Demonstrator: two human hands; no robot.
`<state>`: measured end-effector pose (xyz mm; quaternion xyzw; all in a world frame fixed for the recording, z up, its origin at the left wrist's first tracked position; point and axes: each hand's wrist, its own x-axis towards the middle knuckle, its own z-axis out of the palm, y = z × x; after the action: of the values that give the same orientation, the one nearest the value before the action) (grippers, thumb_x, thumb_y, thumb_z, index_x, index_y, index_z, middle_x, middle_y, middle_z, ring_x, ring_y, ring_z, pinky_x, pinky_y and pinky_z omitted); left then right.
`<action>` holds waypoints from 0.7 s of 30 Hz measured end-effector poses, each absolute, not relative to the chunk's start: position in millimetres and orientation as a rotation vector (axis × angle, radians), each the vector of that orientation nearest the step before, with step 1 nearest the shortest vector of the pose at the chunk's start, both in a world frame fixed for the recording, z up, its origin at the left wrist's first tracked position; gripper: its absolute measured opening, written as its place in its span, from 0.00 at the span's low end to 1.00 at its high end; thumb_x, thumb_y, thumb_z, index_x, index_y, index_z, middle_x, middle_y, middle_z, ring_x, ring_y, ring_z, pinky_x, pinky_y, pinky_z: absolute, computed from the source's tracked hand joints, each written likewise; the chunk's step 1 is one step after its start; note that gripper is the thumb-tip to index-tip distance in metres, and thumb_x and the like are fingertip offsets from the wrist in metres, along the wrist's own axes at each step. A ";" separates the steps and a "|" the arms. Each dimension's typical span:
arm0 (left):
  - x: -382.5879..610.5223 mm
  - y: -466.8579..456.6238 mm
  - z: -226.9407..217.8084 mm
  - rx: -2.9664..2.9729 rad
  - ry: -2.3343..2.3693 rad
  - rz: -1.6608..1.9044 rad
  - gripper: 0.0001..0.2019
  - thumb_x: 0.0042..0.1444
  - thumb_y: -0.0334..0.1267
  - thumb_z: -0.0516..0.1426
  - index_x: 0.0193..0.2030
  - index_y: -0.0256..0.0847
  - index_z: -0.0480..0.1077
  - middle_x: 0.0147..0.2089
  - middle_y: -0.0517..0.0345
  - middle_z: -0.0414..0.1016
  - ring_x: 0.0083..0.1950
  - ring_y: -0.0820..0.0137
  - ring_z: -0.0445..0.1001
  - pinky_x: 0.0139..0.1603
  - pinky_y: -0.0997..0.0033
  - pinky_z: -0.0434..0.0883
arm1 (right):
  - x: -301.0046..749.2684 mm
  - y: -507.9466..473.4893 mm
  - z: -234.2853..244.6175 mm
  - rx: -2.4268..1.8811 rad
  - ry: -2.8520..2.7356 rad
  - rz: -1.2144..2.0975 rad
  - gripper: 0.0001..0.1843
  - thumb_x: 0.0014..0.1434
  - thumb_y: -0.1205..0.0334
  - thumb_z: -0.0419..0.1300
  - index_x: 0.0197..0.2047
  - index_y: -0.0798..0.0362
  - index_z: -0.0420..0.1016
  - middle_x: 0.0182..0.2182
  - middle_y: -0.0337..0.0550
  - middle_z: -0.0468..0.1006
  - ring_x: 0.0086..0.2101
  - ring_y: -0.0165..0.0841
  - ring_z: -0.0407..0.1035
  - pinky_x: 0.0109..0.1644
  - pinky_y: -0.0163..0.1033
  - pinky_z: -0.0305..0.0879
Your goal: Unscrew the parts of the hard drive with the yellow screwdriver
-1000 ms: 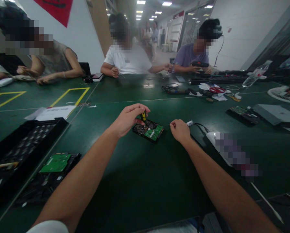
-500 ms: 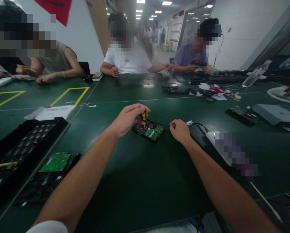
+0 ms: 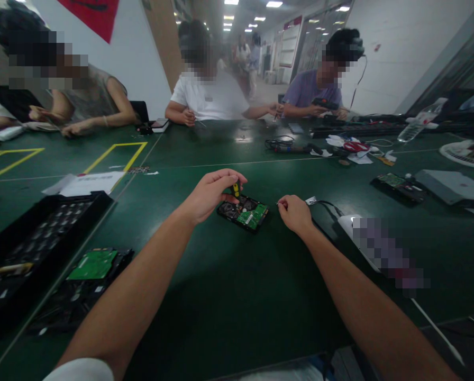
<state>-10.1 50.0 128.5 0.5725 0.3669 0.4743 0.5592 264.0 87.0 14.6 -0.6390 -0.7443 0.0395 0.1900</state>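
Observation:
A hard drive point(image 3: 244, 212) with a green circuit board facing up lies on the green table point(image 3: 229, 296) in front of me. My left hand point(image 3: 211, 193) is closed around a small yellow-and-black screwdriver point(image 3: 236, 189) that stands upright on the drive's far end. To the right of the drive, my right hand point(image 3: 294, 212) rests on the table with fingers pinched on something tiny I cannot make out.
A black tray point(image 3: 30, 248) and another drive with a green board point(image 3: 92, 264) sit at left. A cable point(image 3: 324, 206) and a white device lie at right. Several people work along the far side, among tools, papers point(image 3: 86, 184) and a water bottle point(image 3: 417, 120).

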 end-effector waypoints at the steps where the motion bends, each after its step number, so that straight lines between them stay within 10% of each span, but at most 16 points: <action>1: -10.1 50.1 128.4 1.351 0.864 1.117 0.12 0.59 0.44 0.61 0.40 0.38 0.79 0.42 0.50 0.74 0.45 0.66 0.73 0.34 0.72 0.75 | 264.4 87.2 14.2 -1.793 -2.093 0.112 0.10 0.69 0.62 0.55 0.44 0.53 0.78 0.42 0.48 0.79 0.41 0.37 0.72 0.46 0.40 0.63; 15: -9.1 49.3 130.1 1.239 0.864 1.126 0.09 0.57 0.39 0.60 0.43 0.37 0.73 0.40 0.48 0.78 0.43 0.63 0.78 0.33 0.67 0.78 | 252.0 68.4 27.2 -1.663 -2.013 0.193 0.09 0.69 0.60 0.54 0.42 0.52 0.75 0.41 0.46 0.79 0.39 0.36 0.72 0.44 0.39 0.64; 21: -9.4 50.6 128.6 1.279 0.874 1.151 0.09 0.58 0.40 0.58 0.39 0.37 0.75 0.44 0.46 0.78 0.49 0.61 0.76 0.36 0.67 0.78 | 229.7 47.1 37.8 -1.601 -2.076 0.478 0.21 0.72 0.46 0.53 0.58 0.51 0.70 0.32 0.41 0.81 0.34 0.37 0.75 0.34 0.38 0.60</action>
<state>-9.4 50.6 128.6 0.5449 0.3721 0.4904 0.5693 229.7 47.1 37.8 -0.5838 -0.7571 0.1742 0.2359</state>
